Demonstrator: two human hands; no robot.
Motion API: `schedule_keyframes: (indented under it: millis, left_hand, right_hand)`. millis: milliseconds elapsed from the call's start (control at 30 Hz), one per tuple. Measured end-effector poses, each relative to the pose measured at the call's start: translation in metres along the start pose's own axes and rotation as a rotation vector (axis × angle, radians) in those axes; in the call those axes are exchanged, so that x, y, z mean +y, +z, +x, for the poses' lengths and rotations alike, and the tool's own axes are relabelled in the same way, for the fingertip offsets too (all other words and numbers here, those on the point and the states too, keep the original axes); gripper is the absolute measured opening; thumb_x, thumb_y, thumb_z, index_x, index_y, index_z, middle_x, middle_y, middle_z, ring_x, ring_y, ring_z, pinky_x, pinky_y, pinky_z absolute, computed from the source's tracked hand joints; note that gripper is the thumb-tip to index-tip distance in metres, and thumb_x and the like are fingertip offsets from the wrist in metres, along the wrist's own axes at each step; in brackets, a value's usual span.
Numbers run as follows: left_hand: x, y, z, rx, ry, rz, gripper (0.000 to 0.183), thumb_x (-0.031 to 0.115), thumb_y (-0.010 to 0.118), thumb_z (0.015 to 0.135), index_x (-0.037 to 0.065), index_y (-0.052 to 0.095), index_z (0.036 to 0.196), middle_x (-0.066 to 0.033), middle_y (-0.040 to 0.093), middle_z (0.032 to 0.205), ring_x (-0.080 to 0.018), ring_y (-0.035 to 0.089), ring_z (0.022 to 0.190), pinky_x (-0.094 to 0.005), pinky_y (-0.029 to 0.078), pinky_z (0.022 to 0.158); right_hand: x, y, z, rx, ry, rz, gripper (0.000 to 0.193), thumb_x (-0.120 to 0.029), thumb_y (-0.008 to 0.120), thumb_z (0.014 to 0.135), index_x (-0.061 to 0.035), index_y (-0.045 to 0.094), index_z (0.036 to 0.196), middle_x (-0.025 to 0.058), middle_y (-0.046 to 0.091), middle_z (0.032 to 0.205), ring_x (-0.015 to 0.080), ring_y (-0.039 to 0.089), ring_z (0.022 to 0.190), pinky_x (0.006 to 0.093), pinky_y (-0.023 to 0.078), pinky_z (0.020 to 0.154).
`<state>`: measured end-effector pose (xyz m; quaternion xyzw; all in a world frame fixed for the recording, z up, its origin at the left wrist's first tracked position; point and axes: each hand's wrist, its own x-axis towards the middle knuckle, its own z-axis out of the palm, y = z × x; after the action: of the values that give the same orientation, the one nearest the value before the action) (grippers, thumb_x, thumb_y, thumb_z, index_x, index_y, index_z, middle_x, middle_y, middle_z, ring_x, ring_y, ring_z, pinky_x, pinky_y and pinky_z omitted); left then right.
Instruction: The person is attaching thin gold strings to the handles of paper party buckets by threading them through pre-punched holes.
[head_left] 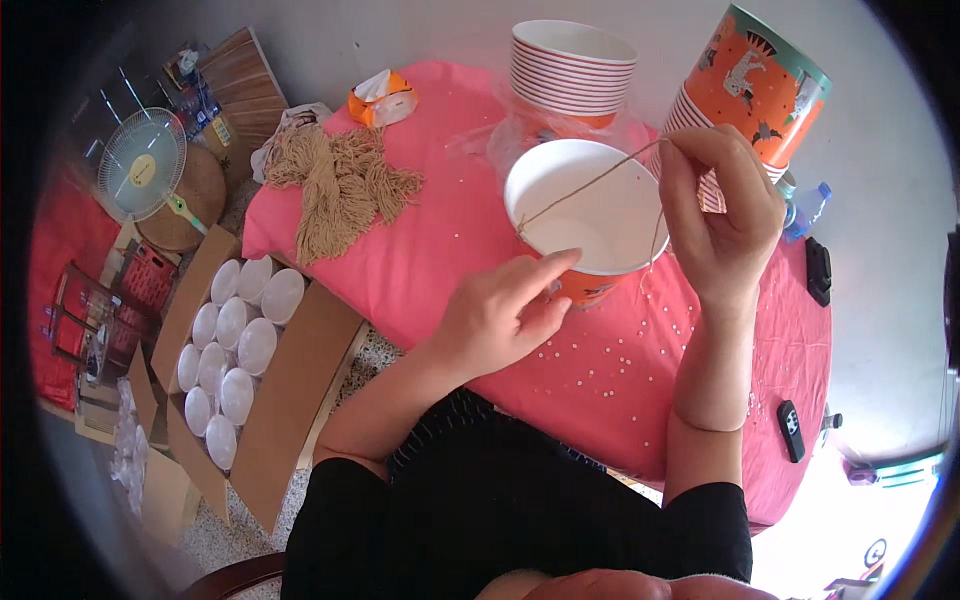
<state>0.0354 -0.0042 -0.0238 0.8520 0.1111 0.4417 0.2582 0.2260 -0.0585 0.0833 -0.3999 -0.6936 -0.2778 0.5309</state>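
Note:
In front of me stands a white-lined paper bucket (560, 185) with an orange printed outside. From the left of its rim a thin tan string (590, 183) rises across the opening into my right hand (728, 215). That hand pinches it between thumb and fingertips above the bucket's right side, and a loose end hangs down past the rim. At the front left of the bucket is my left hand (500, 312). Its index finger reaches over the rim and its thumb lies apart, beside the outer wall; whether either presses on the bucket cannot be made out.
A bundle of tan strings (340, 190) lies left on the pink tablecloth (390, 290). Stacked paper buckets (572, 70) and a leaning orange stack (750, 80) stand behind. Small white dots litter the cloth. A black remote (791, 432) lies right. A carton (285, 400) of white cups stands at lower left.

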Motion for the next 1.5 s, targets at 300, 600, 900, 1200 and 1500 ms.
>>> schedule_keyframes:
  millis: [300, 600, 900, 1200, 1500]
  left_hand:
    - [-0.026, -0.016, 0.010, 0.046, -0.042, 0.071, 0.022, 0.019, 0.072, 0.084, 0.003, 0.059, 0.091, -0.0094, 0.061, 0.079, -0.0220, 0.063, 0.063, -0.0322, 0.050, 0.055]
    - [-0.029, -0.040, 0.022, -0.039, -0.265, 0.324, 0.026, 0.019, 0.071, 0.082, 0.002, 0.057, 0.067, -0.0097, 0.059, 0.067, -0.0257, 0.060, 0.057, -0.0367, 0.046, 0.054]
    - [-0.013, -0.046, 0.044, -0.037, -0.261, 0.381, 0.019, 0.018, 0.068, 0.079, 0.006, 0.061, 0.093, -0.0117, 0.066, 0.081, -0.0317, 0.066, 0.071, -0.0411, 0.051, 0.062]
    - [-0.012, -0.053, 0.073, -0.157, -0.353, 0.450, 0.024, 0.013, 0.069, 0.078, 0.006, 0.064, 0.101, -0.0114, 0.064, 0.084, -0.0237, 0.063, 0.072, -0.0351, 0.050, 0.066]
    - [-0.033, -0.036, 0.098, -0.131, -0.228, 0.451, 0.020, 0.017, 0.066, 0.083, 0.006, 0.066, 0.099, -0.0122, 0.068, 0.090, -0.0258, 0.066, 0.082, -0.0356, 0.051, 0.073]
  right_hand:
    - [-0.001, -0.008, 0.002, 0.059, -0.009, 0.005, 0.012, 0.011, 0.064, 0.076, 0.0004, 0.060, 0.082, 0.0044, 0.055, 0.067, 0.0124, 0.053, 0.056, 0.0235, 0.043, 0.053]
    - [0.000, -0.007, 0.000, 0.035, 0.065, 0.138, 0.009, 0.009, 0.063, 0.078, 0.0011, 0.060, 0.081, 0.0041, 0.056, 0.067, 0.0102, 0.053, 0.057, 0.0226, 0.042, 0.053]
    - [-0.009, 0.005, -0.002, -0.019, 0.069, 0.206, 0.008, 0.007, 0.064, 0.080, 0.0005, 0.060, 0.083, 0.0039, 0.057, 0.068, 0.0086, 0.052, 0.055, 0.0219, 0.042, 0.049]
    - [-0.004, 0.009, -0.006, -0.040, 0.148, 0.204, 0.007, 0.004, 0.065, 0.082, 0.0007, 0.062, 0.087, 0.0058, 0.061, 0.073, 0.0109, 0.056, 0.060, 0.0237, 0.044, 0.053]
    - [-0.008, 0.007, -0.007, -0.143, 0.243, 0.202, 0.006, 0.007, 0.061, 0.086, 0.0040, 0.060, 0.090, 0.0060, 0.063, 0.083, 0.0104, 0.058, 0.076, 0.0226, 0.046, 0.070]
